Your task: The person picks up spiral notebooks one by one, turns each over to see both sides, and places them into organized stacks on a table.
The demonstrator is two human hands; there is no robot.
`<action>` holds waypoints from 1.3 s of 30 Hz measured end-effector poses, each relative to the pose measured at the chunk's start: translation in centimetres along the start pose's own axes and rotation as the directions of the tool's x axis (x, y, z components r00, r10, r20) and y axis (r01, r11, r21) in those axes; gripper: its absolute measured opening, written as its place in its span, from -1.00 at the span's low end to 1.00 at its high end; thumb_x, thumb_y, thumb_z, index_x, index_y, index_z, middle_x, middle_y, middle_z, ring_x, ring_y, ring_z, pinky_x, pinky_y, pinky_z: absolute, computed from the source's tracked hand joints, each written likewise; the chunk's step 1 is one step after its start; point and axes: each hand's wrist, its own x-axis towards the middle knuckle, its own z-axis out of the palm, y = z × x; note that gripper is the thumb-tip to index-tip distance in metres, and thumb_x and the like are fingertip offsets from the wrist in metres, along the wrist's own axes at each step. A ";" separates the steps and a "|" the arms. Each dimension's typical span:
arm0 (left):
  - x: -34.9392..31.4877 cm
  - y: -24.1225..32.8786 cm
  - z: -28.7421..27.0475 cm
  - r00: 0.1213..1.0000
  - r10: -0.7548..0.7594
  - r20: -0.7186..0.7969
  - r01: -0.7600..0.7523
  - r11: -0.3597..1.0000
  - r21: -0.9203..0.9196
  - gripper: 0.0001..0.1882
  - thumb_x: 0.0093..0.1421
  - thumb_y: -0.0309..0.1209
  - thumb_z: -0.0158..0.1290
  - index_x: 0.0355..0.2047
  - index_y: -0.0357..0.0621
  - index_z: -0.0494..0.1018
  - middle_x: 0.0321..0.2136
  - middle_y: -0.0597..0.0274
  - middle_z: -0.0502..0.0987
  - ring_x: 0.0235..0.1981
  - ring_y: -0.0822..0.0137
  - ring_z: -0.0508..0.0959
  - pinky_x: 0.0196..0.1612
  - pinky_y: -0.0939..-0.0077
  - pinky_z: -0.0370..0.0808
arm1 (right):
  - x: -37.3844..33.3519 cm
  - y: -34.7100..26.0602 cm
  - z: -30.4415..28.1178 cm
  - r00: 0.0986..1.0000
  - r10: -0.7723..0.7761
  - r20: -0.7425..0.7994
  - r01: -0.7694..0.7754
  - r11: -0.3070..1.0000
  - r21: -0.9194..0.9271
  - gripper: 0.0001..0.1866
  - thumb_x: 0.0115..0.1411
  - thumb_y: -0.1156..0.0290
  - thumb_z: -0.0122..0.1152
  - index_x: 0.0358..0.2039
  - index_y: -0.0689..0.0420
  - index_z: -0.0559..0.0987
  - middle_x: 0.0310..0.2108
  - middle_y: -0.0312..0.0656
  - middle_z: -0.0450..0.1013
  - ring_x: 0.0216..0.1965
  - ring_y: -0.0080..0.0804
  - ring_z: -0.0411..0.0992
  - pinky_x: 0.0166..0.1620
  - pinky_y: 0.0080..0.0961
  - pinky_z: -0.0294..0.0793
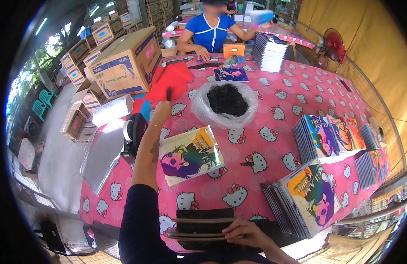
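Note:
My left hand is stretched forward over the table and closed around a small dark bristly bundle, too small to name exactly. To its right stands a clear plastic bag full of tangled black wire-like strands. Close to my body, my right hand grips the right end of a dark slatted piece with brown wooden edges. Between the hands lies a small pile of notebooks with a colourful illustrated cover, beside my left forearm.
Stacks of spiral notebooks line the right side, others behind them. A cardboard box, red sheets and a black case with a handle sit at left. Opposite, a person in blue works beside a notebook stack.

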 end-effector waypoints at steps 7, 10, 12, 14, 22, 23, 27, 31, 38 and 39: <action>-9.1 4.6 -12.5 0.922 -0.085 -0.377 -0.055 0.936 -0.347 -0.90 0.19 -0.43 0.11 -0.36 -0.16 0.60 -0.37 -0.28 0.61 -0.23 -0.29 0.62 -0.14 -0.08 0.57 | -1.4 -0.2 0.6 0.995 -0.026 -0.101 0.010 0.989 -0.149 -0.67 0.08 0.63 0.45 -0.12 0.09 0.70 -0.03 -0.15 0.61 -0.06 -0.28 0.56 -0.05 -0.42 0.53; -17.2 4.6 -20.4 0.902 -0.051 -0.428 -0.075 0.959 -0.272 -0.86 0.18 -0.44 0.11 -0.31 -0.19 0.62 -0.36 -0.25 0.61 -0.30 -0.24 0.62 -0.17 -0.01 0.57 | -2.1 -0.7 0.9 0.989 -0.090 -0.114 0.062 0.972 -0.225 -0.67 0.08 0.64 0.44 -0.11 0.11 0.70 -0.03 -0.13 0.61 -0.05 -0.27 0.56 -0.04 -0.44 0.53; -23.2 2.0 -25.0 0.872 -0.018 -0.490 -0.088 0.977 -0.194 -0.83 0.17 -0.46 0.11 -0.24 -0.20 0.61 -0.37 -0.20 0.60 -0.36 -0.18 0.62 -0.22 0.07 0.56 | -2.2 -1.5 1.0 0.990 -0.096 -0.108 0.067 0.966 -0.251 -0.67 0.08 0.64 0.44 -0.11 0.12 0.69 -0.03 -0.12 0.60 -0.05 -0.26 0.56 -0.04 -0.44 0.52; -29.6 1.5 -29.0 0.864 -0.052 -0.500 -0.024 0.989 -0.145 -0.82 0.16 -0.52 0.08 -0.23 -0.23 0.60 -0.35 -0.21 0.60 -0.35 -0.14 0.63 -0.23 0.08 0.55 | -2.7 -1.5 1.4 0.986 -0.098 -0.132 0.060 0.962 -0.266 -0.67 0.09 0.64 0.43 -0.10 0.13 0.69 -0.03 -0.12 0.60 -0.04 -0.26 0.56 -0.04 -0.44 0.52; -42.3 -4.8 -25.9 0.976 -0.116 -0.184 0.202 0.798 0.568 -0.87 0.20 -0.50 0.05 -0.35 -0.31 0.56 -0.37 -0.14 0.57 -0.35 -0.17 0.65 -0.31 0.10 0.66 | -3.3 -0.8 2.4 0.981 -0.064 -0.183 0.033 0.986 -0.166 -0.67 0.16 0.70 0.33 -0.06 0.19 0.64 0.00 -0.12 0.56 0.01 -0.36 0.53 0.07 -0.48 0.50; -42.4 -5.2 -23.6 0.988 -0.156 -0.017 0.141 0.836 0.530 -0.80 0.24 -0.43 0.03 -0.32 -0.33 0.57 -0.35 -0.14 0.59 -0.32 -0.14 0.67 -0.28 0.11 0.66 | -3.2 -0.8 2.4 0.981 -0.075 -0.180 0.043 0.984 -0.171 -0.67 0.15 0.70 0.33 -0.06 0.19 0.64 0.00 -0.11 0.56 0.02 -0.35 0.53 0.08 -0.48 0.50; -40.2 -0.9 -16.5 0.889 -0.123 0.442 0.013 0.970 0.244 -0.58 0.23 -0.10 0.10 -0.17 -0.24 0.61 -0.32 -0.16 0.65 -0.24 -0.11 0.68 -0.15 0.06 0.62 | -3.2 -0.7 2.2 0.975 -0.138 -0.176 0.092 0.965 -0.244 -0.69 0.15 0.65 0.37 -0.07 0.18 0.66 -0.01 -0.08 0.57 -0.02 -0.29 0.57 0.01 -0.48 0.60; -37.5 5.4 -19.0 0.926 -0.163 0.341 0.181 0.983 -0.022 -0.38 0.20 0.08 0.11 0.14 -0.04 0.51 -0.03 -0.19 0.61 0.08 -0.20 0.56 0.17 -0.11 0.43 | -4.3 -0.5 1.5 0.975 -0.115 -0.188 0.072 0.973 -0.221 -0.66 0.13 0.67 0.38 -0.06 0.16 0.66 -0.01 -0.08 0.57 -0.02 -0.29 0.57 0.01 -0.49 0.60; -40.9 1.7 -12.2 0.981 -0.091 0.169 0.076 0.993 0.095 -0.18 0.35 0.32 -0.24 0.44 0.13 0.14 0.42 -0.13 0.12 0.42 -0.18 0.12 0.38 -0.42 -0.04 | -4.4 0.0 0.9 0.984 -0.092 -0.150 0.067 0.985 -0.160 -0.65 0.12 0.68 0.39 -0.06 0.14 0.66 -0.01 -0.10 0.56 -0.01 -0.30 0.56 -0.01 -0.47 0.57; -41.2 2.0 -12.2 0.972 -0.176 0.156 0.156 0.979 0.132 -0.21 0.36 0.28 -0.22 0.43 0.08 0.16 0.41 -0.12 0.14 0.41 -0.16 0.13 0.37 -0.41 -0.02 | -4.4 0.2 0.9 0.984 -0.080 -0.159 0.058 0.989 -0.138 -0.65 0.12 0.68 0.39 -0.06 0.14 0.66 -0.01 -0.10 0.56 -0.02 -0.30 0.56 -0.01 -0.48 0.56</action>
